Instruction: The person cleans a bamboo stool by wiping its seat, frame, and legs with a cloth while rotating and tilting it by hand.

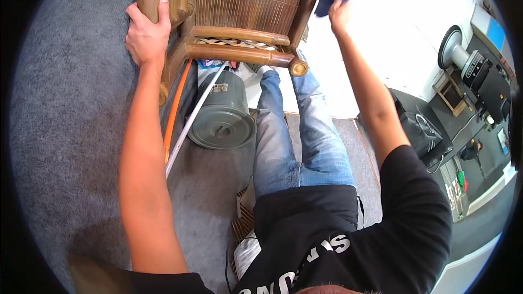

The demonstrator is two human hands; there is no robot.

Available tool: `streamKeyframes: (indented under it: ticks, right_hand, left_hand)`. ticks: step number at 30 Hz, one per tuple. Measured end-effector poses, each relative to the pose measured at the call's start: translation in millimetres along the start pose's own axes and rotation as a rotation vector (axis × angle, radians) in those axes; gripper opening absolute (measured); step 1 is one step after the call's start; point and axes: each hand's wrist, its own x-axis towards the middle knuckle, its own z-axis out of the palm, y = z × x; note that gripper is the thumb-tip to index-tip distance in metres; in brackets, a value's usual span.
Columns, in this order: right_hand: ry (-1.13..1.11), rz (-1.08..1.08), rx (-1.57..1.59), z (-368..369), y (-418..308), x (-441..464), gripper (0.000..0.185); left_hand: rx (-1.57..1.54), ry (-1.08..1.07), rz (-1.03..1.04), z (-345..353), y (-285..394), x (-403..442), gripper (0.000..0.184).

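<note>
My left hand [148,37] is wrapped around a thick post of a brown bamboo chair [237,52], with the thumb lying along the pole. The chair stands at the top of the view, tilted, showing a slatted panel and two lower rails with woven strips between them; its upper part is cut off. Right of the chair, my right hand [339,17] is raised and pinches a dark blue cloth [326,3], slightly blurred. The cloth is apart from the chair.
Below the chair a grey lidded bin [220,114] lies near my legs, with an orange pole [175,110] and a white pole [197,110] beside it. A black bag [422,130] and a machine with a round disc [457,57] are at right. Grey carpet [71,103] covers the left.
</note>
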Motion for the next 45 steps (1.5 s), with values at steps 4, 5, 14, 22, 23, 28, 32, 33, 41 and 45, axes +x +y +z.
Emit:
streamKeyframes:
  ticks: [4, 5, 14, 22, 23, 28, 32, 33, 41, 45]
  right_hand:
    - [-0.147, -0.296, 0.09, -57, -79, 89, 0.043]
    - [-0.295, -0.326, -0.045, -53, -91, 107, 0.051]
    - [-0.362, -0.52, -0.15, 14, -45, -29, 0.042]
    - [-0.827, -0.211, -0.018, 37, -26, -114, 0.042]
    - [-0.844, -0.193, 0.217, 53, -13, -90, 0.042]
    - [-0.332, -0.238, 0.092, -3, -74, 86, 0.041]
    - [-0.307, -0.461, -0.096, -28, -122, 141, 0.044]
    - [-0.244, -0.47, -0.146, -13, -116, 133, 0.039]
    - [-0.394, -0.47, -0.295, 27, -75, -53, 0.039]
    - [-0.806, -0.591, -0.346, 46, -53, -126, 0.04]
  left_hand:
    - [0.031, -0.003, -0.021, 3, -4, 0, 0.069]
    - [0.032, -0.007, -0.028, 2, -3, 0, 0.067]
    - [0.003, -0.04, -0.042, -5, 5, -1, 0.065]
    - [0.01, -0.032, -0.036, -3, 5, -1, 0.065]
    - [0.009, -0.044, -0.039, -6, 5, 0, 0.065]
    - [0.042, -0.048, -0.07, -1, 2, 1, 0.066]
    - [0.02, -0.068, -0.083, -4, 5, -1, 0.067]
    - [0.021, -0.065, -0.083, -5, 6, 0, 0.067]
    - [-0.031, -0.031, -0.038, -6, 9, 1, 0.064]
    - [0.002, -0.029, -0.021, -6, 8, 0, 0.064]
